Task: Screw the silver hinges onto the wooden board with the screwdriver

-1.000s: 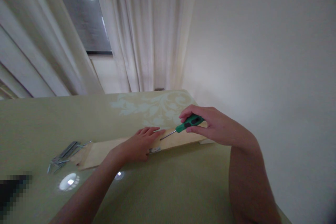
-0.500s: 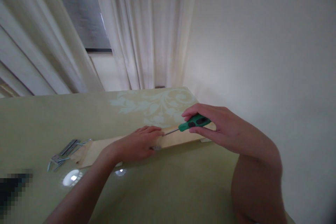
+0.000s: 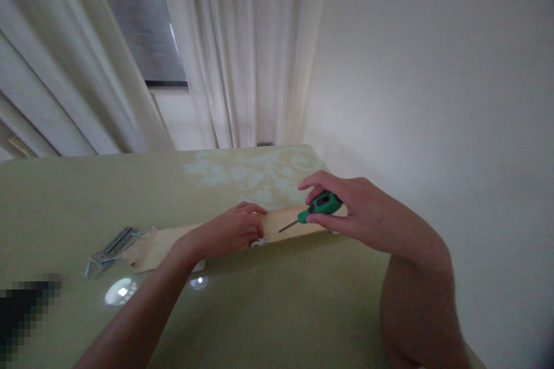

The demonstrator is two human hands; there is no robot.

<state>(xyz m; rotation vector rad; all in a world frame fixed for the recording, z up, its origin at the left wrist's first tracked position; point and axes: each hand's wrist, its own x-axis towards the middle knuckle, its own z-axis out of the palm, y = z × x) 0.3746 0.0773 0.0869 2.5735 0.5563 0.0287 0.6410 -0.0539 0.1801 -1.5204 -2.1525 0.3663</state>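
Screwdriver (image 3: 311, 213), green-handled, held in the right hand (image 3: 363, 216), whose fingers are closed around the handle above the right part of the wooden board (image 3: 151, 249). The metal shaft slopes down and leftward. Its tip is just over the board's top face, near the small metal hinge (image 3: 258, 242) but apart from it. The hinge sits at the board's near edge, about midway along. The left hand (image 3: 227, 234) rests on the board just left of the hinge, fingers bent and pressing on the wood, closed around nothing. Whether a fingertip touches the hinge cannot be told. The board lies flat and lengthwise on the green table (image 3: 277, 305). Loose metal fittings (image 3: 113, 247) lie on the table just off the board's left end. Pale curtains (image 3: 242, 52) hang beyond the board's far side. Progress, as judged: the hinge is set against the board, but the tip is not engaged with it. Any screws are too small to make out, and the loose fittings are unmounted.
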